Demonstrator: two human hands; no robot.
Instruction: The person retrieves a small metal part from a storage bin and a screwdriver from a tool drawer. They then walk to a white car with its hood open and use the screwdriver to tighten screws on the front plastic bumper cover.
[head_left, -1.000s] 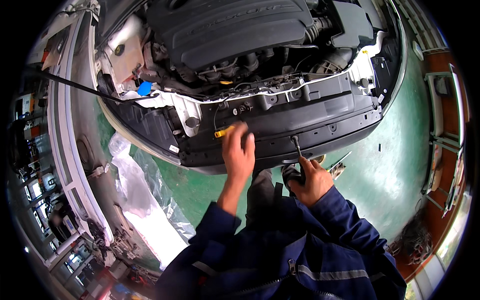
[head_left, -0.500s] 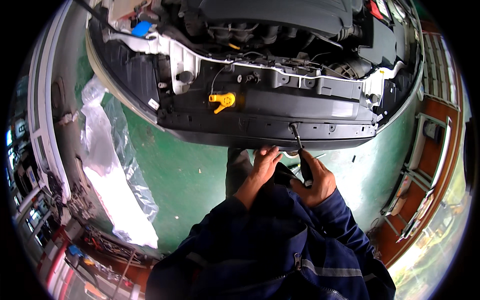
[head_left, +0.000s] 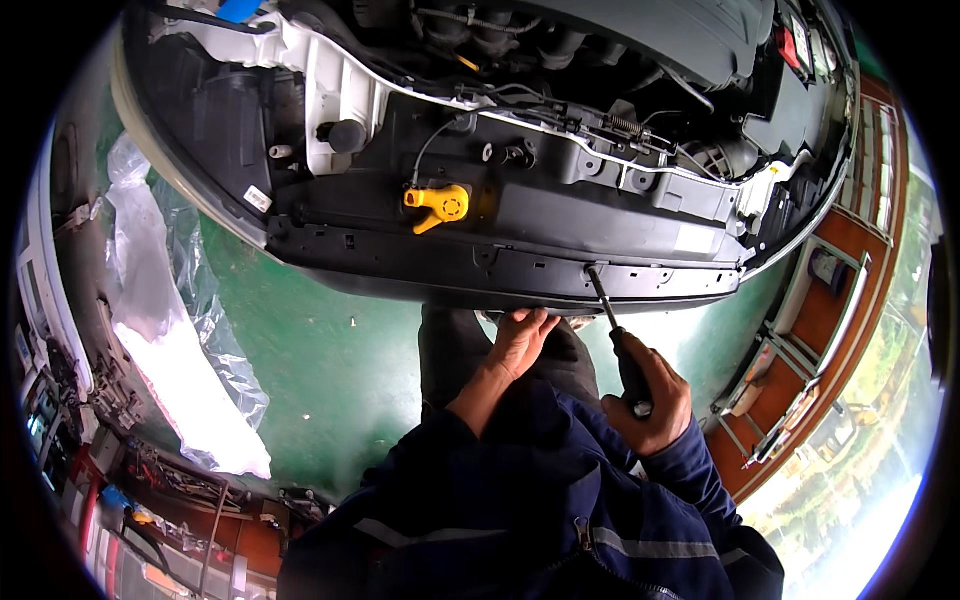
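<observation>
A black car bumper (head_left: 420, 262) runs across in front of me, with a row of holes along its top edge. My right hand (head_left: 660, 398) is wrapped round the dark handle of a screwdriver (head_left: 604, 298). The screwdriver slants up and left, its tip at a spot on the bumper's top strip; any fastener under the tip is too small to make out. To the left, my left hand (head_left: 520, 343) reaches up with its fingers stretched out, the fingertips against the bumper's front edge. A yellow latch handle (head_left: 437, 207) hangs from a cable on the black panel behind the bumper.
Beyond the panel lies the open engine bay with a dark engine cover (head_left: 680, 35). Clear plastic sheeting (head_left: 170, 330) is spread over the green floor (head_left: 310, 350) at left. A brown shelf unit (head_left: 800, 320) stands at right. Tools and parts lie at lower left.
My view has shifted and tilted. My right hand sits lower and farther right with the screwdriver, whose tip stays at the bumper strip. The left hand's fingers now lie straighter against the edge.
</observation>
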